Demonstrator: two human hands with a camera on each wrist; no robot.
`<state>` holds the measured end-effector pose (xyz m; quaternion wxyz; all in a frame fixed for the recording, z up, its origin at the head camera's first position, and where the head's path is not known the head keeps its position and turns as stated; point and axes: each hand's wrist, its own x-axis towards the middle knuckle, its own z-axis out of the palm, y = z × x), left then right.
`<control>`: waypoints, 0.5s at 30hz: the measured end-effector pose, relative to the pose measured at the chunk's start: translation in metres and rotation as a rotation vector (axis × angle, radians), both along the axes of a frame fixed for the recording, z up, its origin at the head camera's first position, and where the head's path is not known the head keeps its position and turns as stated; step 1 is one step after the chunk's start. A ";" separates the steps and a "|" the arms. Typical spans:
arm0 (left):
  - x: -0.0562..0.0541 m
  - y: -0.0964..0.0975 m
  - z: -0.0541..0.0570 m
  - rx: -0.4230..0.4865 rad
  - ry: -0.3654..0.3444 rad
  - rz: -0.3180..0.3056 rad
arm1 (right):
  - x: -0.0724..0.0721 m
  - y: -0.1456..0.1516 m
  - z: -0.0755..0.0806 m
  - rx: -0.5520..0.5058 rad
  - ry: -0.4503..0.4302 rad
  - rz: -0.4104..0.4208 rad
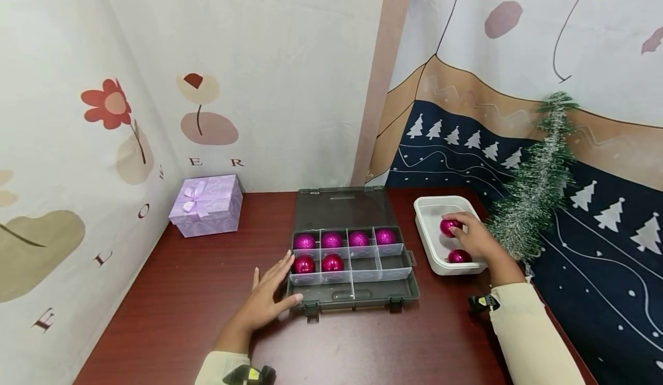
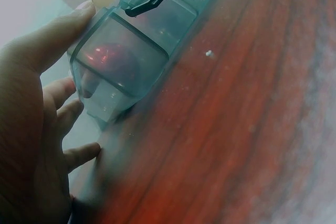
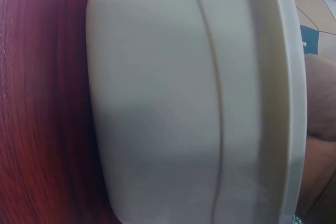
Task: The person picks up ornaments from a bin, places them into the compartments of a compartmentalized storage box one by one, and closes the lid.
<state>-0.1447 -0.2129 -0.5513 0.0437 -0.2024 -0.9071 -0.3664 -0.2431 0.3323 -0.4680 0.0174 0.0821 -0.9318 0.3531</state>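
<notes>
My right hand [image 1: 472,236] reaches into the white tray [image 1: 432,261] and pinches a shiny magenta Christmas ball [image 1: 448,228] between thumb and fingers. Another shiny magenta ball [image 1: 458,256] lies in the tray, under the hand. Fingers fairly straight and spread, my left hand [image 1: 266,296] touches the left side of a grey see-through compartment box [image 1: 357,302]. Its back row holds several glittery magenta balls [image 1: 332,240]; in the row before it, two shiny balls [image 1: 332,262] fill the left compartments. In the right wrist view the tray's wall [image 3: 157,87] hides most of the hand.
The box's lid [image 1: 342,209] lies folded back behind it. A lilac gift box [image 1: 207,209] with a bow stands at the back left of the dark red table [image 1: 331,350]. Right of the tray rises a small frosted tinsel tree [image 1: 538,183], close to the printed cloth.
</notes>
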 end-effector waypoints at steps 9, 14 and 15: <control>0.000 0.000 0.000 0.004 -0.008 0.002 | 0.004 -0.004 0.002 -0.132 0.033 -0.037; -0.001 0.000 -0.001 -0.004 -0.006 0.000 | 0.009 -0.008 0.002 -0.159 0.088 -0.068; -0.001 0.000 -0.001 -0.005 -0.006 0.000 | 0.010 -0.008 0.002 -0.169 0.100 -0.071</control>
